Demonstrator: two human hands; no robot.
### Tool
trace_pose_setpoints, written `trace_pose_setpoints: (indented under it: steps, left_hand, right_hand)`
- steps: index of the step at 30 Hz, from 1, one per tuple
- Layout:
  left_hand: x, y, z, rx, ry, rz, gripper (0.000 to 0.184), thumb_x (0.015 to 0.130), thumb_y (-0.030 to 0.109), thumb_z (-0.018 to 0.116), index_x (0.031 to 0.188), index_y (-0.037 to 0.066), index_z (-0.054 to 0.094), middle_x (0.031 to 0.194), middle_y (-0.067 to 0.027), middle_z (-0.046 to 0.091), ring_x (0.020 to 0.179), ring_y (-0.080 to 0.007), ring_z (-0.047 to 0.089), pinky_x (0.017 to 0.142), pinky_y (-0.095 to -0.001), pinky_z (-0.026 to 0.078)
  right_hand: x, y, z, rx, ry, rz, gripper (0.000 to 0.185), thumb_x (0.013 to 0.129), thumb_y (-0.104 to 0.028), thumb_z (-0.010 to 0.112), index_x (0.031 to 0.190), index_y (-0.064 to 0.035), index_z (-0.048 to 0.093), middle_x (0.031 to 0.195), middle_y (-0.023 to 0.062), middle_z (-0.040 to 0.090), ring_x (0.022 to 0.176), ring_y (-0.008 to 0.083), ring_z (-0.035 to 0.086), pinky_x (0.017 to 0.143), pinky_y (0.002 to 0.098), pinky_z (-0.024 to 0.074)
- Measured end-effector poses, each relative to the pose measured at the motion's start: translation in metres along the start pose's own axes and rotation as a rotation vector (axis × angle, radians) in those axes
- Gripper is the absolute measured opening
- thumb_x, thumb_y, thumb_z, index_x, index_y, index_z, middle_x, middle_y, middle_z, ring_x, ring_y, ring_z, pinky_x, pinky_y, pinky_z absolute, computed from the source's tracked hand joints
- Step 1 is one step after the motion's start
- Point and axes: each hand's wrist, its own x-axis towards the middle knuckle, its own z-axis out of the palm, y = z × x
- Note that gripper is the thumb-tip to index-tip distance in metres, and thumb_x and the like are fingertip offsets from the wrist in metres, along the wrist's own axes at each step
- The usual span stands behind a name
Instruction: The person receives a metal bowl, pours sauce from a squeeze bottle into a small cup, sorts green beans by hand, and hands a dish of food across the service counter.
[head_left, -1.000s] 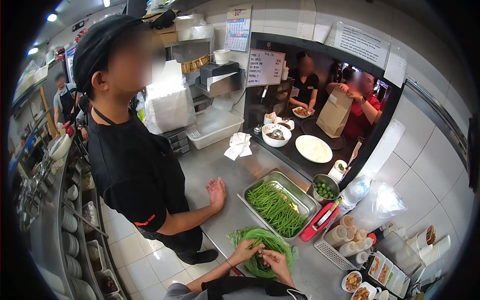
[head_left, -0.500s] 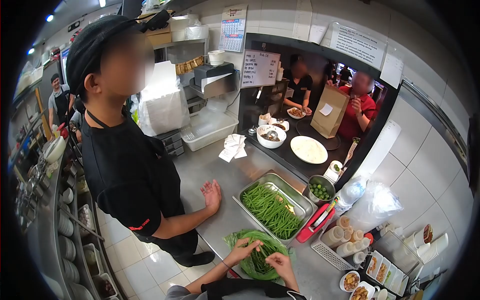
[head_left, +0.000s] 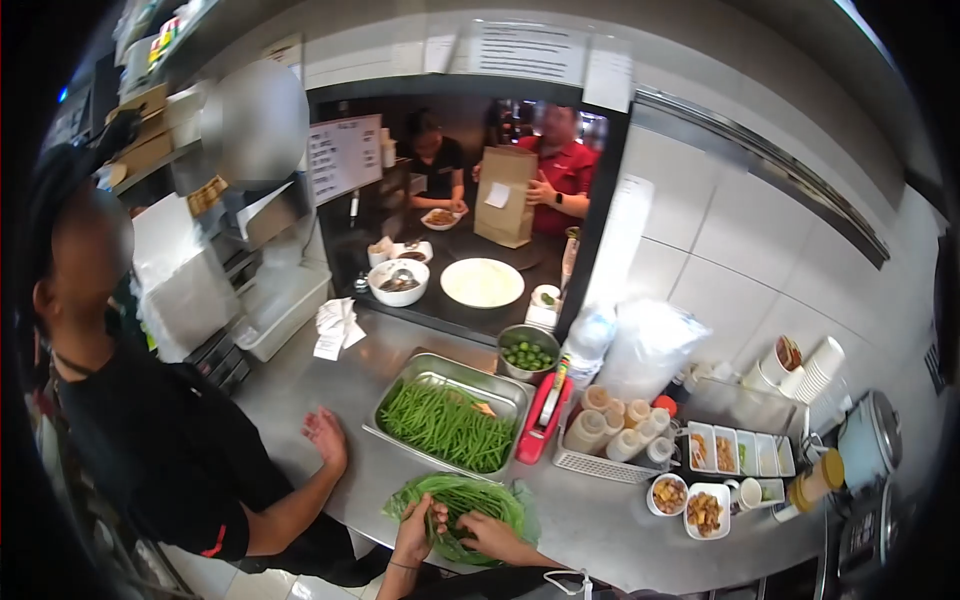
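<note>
A green plastic bag (head_left: 404, 494) with green beans (head_left: 474, 492) in it lies at the near edge of the steel counter. My left hand (head_left: 422, 528) is at the bag's left side, its fingers curled together; what they hold is hidden. My right hand (head_left: 496, 538) reaches over the bag's near side, fingers bent down onto the beans and partly hidden among them. Just beyond the bag, a steel pan (head_left: 522, 400) holds a large heap of green beans (head_left: 445, 425).
A co-worker in black (head_left: 150, 440) stands at left, one hand (head_left: 324, 436) over the counter. Right of the pan are a red tape dispenser (head_left: 540, 425), a pot of green limes (head_left: 528, 354) and a bottle basket (head_left: 605, 462). People stand beyond the pass window with a paper bag (head_left: 503, 200).
My view has swung to the right. My right hand has moved down onto the beans in the bag, and my left fingers have curled in. Beyond the window, the person in red now touches the paper bag.
</note>
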Motion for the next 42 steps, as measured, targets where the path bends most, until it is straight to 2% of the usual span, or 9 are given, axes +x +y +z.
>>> trace_pose_setpoints:
  steps: [2, 7, 9, 12, 19, 21, 24, 34, 42]
  left_hand:
    - [-0.008, 0.002, 0.021, 0.092, 0.230, 0.087, 0.012, 0.094, 0.021, 0.049, 0.098, 0.009, 0.050, 0.075, -0.0064, 0.057, 0.058, -0.0132, 0.052, 0.048, -0.0233, 0.040]
    - [-0.003, -0.004, 0.000, 0.374, 0.078, 0.147, 0.011, 0.091, 0.011, 0.054, 0.101, 0.008, 0.054, 0.086, -0.0077, 0.062, 0.064, -0.0153, 0.057, 0.055, -0.0260, 0.046]
    - [0.000, -0.004, 0.000, 1.035, 0.009, 0.572, 0.011, 0.086, 0.010, 0.060, 0.095, 0.006, 0.063, 0.082, -0.0062, 0.064, 0.063, -0.0140, 0.057, 0.059, -0.0278, 0.047]
    - [-0.007, -0.003, 0.004, 1.143, 0.070, 0.369, 0.014, 0.083, 0.015, 0.063, 0.091, 0.004, 0.067, 0.076, -0.0078, 0.066, 0.064, -0.0171, 0.060, 0.062, -0.0290, 0.047]
    - [-0.012, 0.002, 0.020, 1.274, 0.028, 0.419, 0.018, 0.083, 0.017, 0.062, 0.095, 0.003, 0.067, 0.076, -0.0105, 0.065, 0.065, -0.0135, 0.058, 0.062, -0.0274, 0.046]
    - [-0.008, 0.001, 0.019, 1.342, 0.010, 0.367, 0.024, 0.084, 0.025, 0.062, 0.094, 0.003, 0.065, 0.076, -0.0178, 0.063, 0.070, -0.0336, 0.062, 0.063, -0.0348, 0.048]
    - [-0.010, 0.000, 0.021, 1.301, -0.053, 0.460, 0.026, 0.085, 0.027, 0.060, 0.093, 0.003, 0.064, 0.075, -0.0194, 0.061, 0.071, -0.0378, 0.059, 0.062, -0.0380, 0.047]
    - [-0.010, -0.003, 0.006, 1.553, 0.032, 0.387, 0.026, 0.084, 0.029, 0.060, 0.093, 0.006, 0.064, 0.075, -0.0191, 0.062, 0.074, -0.0398, 0.059, 0.063, -0.0434, 0.047]
    - [-0.002, -0.007, -0.006, 1.685, -0.228, 0.122, 0.031, 0.080, 0.036, 0.064, 0.092, 0.008, 0.065, 0.080, -0.0186, 0.063, 0.081, -0.0377, 0.059, 0.070, -0.0443, 0.047]
  right_hand:
    - [-0.002, 0.000, 0.010, -0.106, -0.151, -0.026, 0.029, 0.077, -0.015, 0.063, 0.101, -0.0086, 0.049, 0.101, 0.0120, 0.053, 0.089, 0.0337, 0.059, 0.070, 0.0444, 0.0481]
    - [0.006, 0.012, 0.018, -0.170, -0.072, 0.040, 0.017, 0.077, -0.014, 0.060, 0.089, -0.0062, 0.052, 0.094, 0.0134, 0.055, 0.087, 0.0355, 0.059, 0.069, 0.0457, 0.0483]
    - [0.005, 0.007, 0.015, -0.119, -0.051, 0.070, 0.010, 0.077, -0.011, 0.057, 0.084, -0.0060, 0.052, 0.088, 0.0131, 0.055, 0.084, 0.0350, 0.059, 0.069, 0.0459, 0.0482]
    - [0.003, -0.001, 0.001, 0.039, -0.108, 0.083, 0.012, 0.077, -0.009, 0.055, 0.088, -0.0066, 0.051, 0.091, 0.0123, 0.054, 0.083, 0.0339, 0.059, 0.069, 0.0459, 0.0480]
    - [0.000, 0.001, 0.017, -0.277, 0.118, -0.099, 0.036, 0.072, -0.011, 0.059, 0.107, -0.0108, 0.052, 0.101, 0.0096, 0.054, 0.095, 0.0290, 0.057, 0.072, 0.0408, 0.0505]
    - [-0.002, 0.003, 0.034, -0.249, -0.059, -0.159, 0.038, 0.074, -0.011, 0.057, 0.111, -0.0102, 0.054, 0.110, 0.0121, 0.056, 0.095, 0.0308, 0.058, 0.072, 0.0418, 0.0512]
    - [0.006, -0.027, 0.002, -0.267, -0.291, 0.044, 0.034, 0.076, -0.013, 0.056, 0.110, -0.0092, 0.055, 0.114, 0.0148, 0.056, 0.092, 0.0335, 0.060, 0.072, 0.0434, 0.0511]
    - [-0.006, 0.000, 0.002, -0.258, -0.176, -0.086, 0.017, 0.081, -0.013, 0.053, 0.095, -0.0086, 0.060, 0.094, 0.0131, 0.055, 0.083, 0.0348, 0.060, 0.067, 0.0451, 0.0491]
    - [-0.005, -0.004, -0.024, -0.101, 0.005, -0.098, 0.014, 0.081, -0.012, 0.055, 0.093, -0.0075, 0.060, 0.092, 0.0114, 0.055, 0.083, 0.0325, 0.058, 0.068, 0.0422, 0.0473]
